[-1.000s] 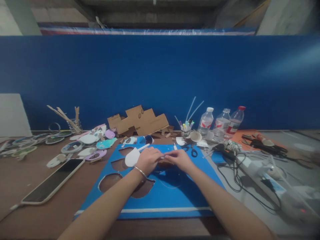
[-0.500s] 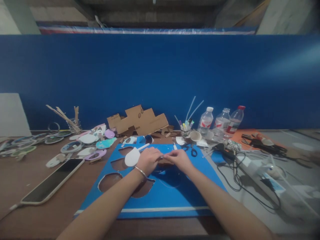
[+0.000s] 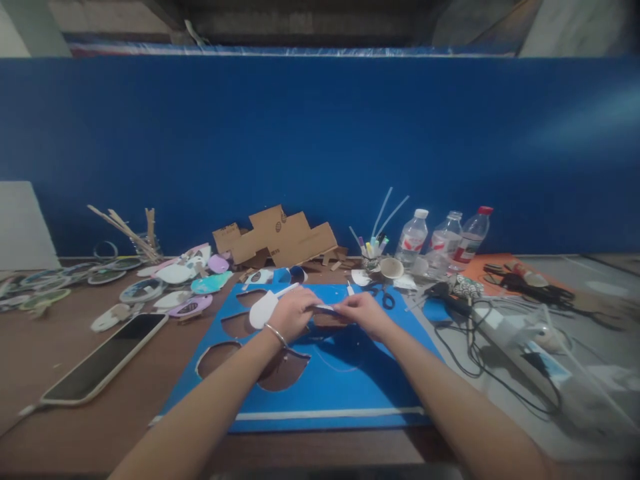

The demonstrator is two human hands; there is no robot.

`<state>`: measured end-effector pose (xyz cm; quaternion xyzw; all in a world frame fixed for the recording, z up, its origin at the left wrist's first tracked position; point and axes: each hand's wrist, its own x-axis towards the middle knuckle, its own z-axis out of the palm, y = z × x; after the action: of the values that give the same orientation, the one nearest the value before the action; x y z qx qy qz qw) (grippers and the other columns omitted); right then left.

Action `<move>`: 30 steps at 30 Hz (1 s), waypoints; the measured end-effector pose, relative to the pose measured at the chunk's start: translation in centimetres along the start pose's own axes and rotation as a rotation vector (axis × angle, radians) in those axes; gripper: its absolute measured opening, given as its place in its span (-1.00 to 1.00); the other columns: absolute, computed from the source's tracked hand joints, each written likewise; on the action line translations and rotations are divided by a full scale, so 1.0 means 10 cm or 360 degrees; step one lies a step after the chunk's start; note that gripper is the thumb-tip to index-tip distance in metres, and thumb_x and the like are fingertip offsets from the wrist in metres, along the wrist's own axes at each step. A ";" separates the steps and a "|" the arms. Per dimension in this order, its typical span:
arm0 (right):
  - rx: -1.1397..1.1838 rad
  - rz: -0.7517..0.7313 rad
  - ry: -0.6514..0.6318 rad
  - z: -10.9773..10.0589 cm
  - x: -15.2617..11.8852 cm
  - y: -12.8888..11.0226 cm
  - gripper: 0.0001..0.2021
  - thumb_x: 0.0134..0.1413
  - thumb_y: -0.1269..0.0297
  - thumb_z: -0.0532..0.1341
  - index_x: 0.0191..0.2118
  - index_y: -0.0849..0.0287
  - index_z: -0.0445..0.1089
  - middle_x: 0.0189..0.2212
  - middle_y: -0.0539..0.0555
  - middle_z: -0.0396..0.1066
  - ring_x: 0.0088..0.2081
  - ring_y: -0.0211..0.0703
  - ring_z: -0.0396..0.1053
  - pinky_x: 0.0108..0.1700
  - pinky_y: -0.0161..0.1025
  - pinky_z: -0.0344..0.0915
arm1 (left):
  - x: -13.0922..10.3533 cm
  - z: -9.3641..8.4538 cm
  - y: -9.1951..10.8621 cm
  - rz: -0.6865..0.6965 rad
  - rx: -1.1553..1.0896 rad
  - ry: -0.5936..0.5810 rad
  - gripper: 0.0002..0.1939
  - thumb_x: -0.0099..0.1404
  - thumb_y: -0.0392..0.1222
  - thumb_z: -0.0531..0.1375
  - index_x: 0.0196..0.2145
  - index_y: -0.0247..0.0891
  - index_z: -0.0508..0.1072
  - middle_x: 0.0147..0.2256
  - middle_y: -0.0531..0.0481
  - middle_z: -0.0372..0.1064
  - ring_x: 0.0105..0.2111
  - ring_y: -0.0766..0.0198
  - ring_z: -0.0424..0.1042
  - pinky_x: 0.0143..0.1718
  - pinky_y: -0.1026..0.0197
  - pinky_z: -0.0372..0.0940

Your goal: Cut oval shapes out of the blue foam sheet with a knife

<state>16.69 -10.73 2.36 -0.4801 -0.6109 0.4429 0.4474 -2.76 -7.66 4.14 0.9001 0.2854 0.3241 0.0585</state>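
Note:
My left hand (image 3: 294,315) and my right hand (image 3: 366,315) are closed on a small thin piece of board (image 3: 326,308), each at one end. Its pale edge faces me; fingers hide most of it. Both hands are above a blue board (image 3: 350,397) that has several rounded holes cut through it and a faint round outline drawn near the middle. Left of my left hand rests a white rounded piece with a strip handle (image 3: 262,311). A slim white pointed tool (image 3: 350,289) lies beyond my right hand, beside dark-handled scissors (image 3: 387,299).
A phone (image 3: 107,360) lies at left, near piled rounded cutouts (image 3: 187,305). Folded cardboard (image 3: 285,237) leans on the blue partition. Bottles (image 3: 413,237) and a marker cup (image 3: 371,263) stand behind. Right are a glue gun (image 3: 445,297), cables and a power strip (image 3: 525,353).
Both hands have tilted the thin piece so more of its pale edge shows between them. The view has shifted slightly. Things on the table lie as before.

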 end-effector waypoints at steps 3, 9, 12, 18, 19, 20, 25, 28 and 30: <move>0.0098 0.0021 -0.0031 -0.01 0.00 0.00 -0.68 -0.21 0.04 0.24 -0.50 0.26 0.45 -0.61 0.02 0.39 -0.52 -0.21 0.34 -0.44 -0.29 0.26 | 0.00 -0.03 0.03 -0.0069 -0.0108 0.0002 -0.84 0.17 -0.29 0.10 -0.38 -0.21 0.50 -0.41 -0.02 0.41 -0.36 0.27 0.32 -0.27 0.19 0.20; 0.0240 -0.0011 0.0148 -0.02 0.04 0.03 -0.69 -0.24 0.10 0.27 -0.36 0.22 0.42 -0.59 -0.01 0.38 -0.52 -0.18 0.36 -0.46 -0.27 0.27 | -0.03 0.04 -0.06 -0.0455 -0.0422 0.0169 -0.74 0.16 -0.09 0.12 -0.22 -0.24 0.42 -0.30 -0.05 0.42 -0.34 0.24 0.37 -0.32 0.19 0.26; 0.0348 -0.0006 0.0295 -0.02 0.08 0.10 -0.67 -0.26 0.13 0.29 -0.33 0.23 0.40 -0.63 -0.04 0.35 -0.58 -0.23 0.31 -0.49 -0.28 0.24 | -0.04 0.08 -0.15 -0.0597 -0.0650 0.0162 -0.62 0.21 -0.02 0.04 -0.13 -0.33 0.35 -0.36 -0.09 0.43 -0.45 0.26 0.39 -0.45 0.23 0.29; 0.0684 0.0117 0.0351 -0.03 0.12 0.19 -0.67 -0.24 0.08 0.27 -0.36 0.20 0.32 -0.61 -0.04 0.32 -0.59 -0.29 0.30 -0.44 -0.28 0.27 | -0.02 0.05 -0.06 -0.0532 -0.1071 0.0072 -0.40 0.12 0.01 0.15 0.07 -0.25 0.15 -0.05 -0.19 0.30 -0.17 0.16 0.38 -0.26 0.20 0.32; 0.0723 0.0138 0.0318 -0.02 0.12 0.19 -0.67 -0.24 0.08 0.28 -0.37 0.21 0.31 -0.61 -0.03 0.32 -0.59 -0.29 0.31 -0.44 -0.28 0.27 | -0.02 0.04 -0.03 -0.0507 -0.1134 0.0069 -0.32 0.06 -0.01 0.22 0.09 -0.23 0.11 0.00 -0.20 0.25 -0.11 0.12 0.34 -0.20 0.17 0.31; 0.0754 0.0155 0.0279 -0.01 0.11 0.18 -0.67 -0.24 0.08 0.28 -0.38 0.22 0.31 -0.61 -0.01 0.33 -0.58 -0.29 0.31 -0.45 -0.29 0.27 | -0.01 0.04 0.01 -0.0491 -0.1199 0.0078 -0.26 0.01 -0.03 0.26 0.10 -0.21 0.09 0.03 -0.20 0.21 -0.08 0.10 0.32 -0.16 0.15 0.30; 0.0801 0.0208 0.0110 0.05 0.06 0.11 -0.68 -0.26 0.07 0.29 -0.44 0.23 0.31 -0.62 0.01 0.33 -0.57 -0.26 0.33 -0.45 -0.30 0.28 | -0.01 0.04 0.09 -0.0535 -0.1359 0.0163 -0.32 -0.02 -0.13 0.30 0.04 -0.19 0.13 0.02 -0.18 0.20 -0.06 0.08 0.29 -0.10 0.10 0.26; 0.0752 0.0254 0.0054 0.08 0.05 0.09 -0.68 -0.25 0.07 0.28 -0.45 0.23 0.31 -0.62 0.01 0.36 -0.57 -0.25 0.35 -0.44 -0.29 0.30 | -0.01 0.04 0.10 -0.0539 -0.1387 0.0179 -0.36 -0.03 -0.12 0.30 0.00 -0.20 0.16 0.03 -0.19 0.18 -0.06 0.06 0.29 -0.12 0.10 0.26; 0.0687 0.0282 0.0032 0.10 0.05 0.09 -0.71 -0.21 0.09 0.26 -0.44 0.23 0.31 -0.63 0.01 0.36 -0.57 -0.25 0.36 -0.46 -0.29 0.30 | -0.02 0.04 0.11 -0.0522 -0.1402 0.0211 -0.38 -0.04 -0.12 0.31 -0.04 -0.21 0.18 0.04 -0.19 0.16 -0.04 0.04 0.27 -0.10 0.10 0.25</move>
<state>15.87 -10.26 1.34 -0.4294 -0.4529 0.5961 0.5051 -2.08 -8.62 4.04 0.7101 0.2621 0.4576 0.4666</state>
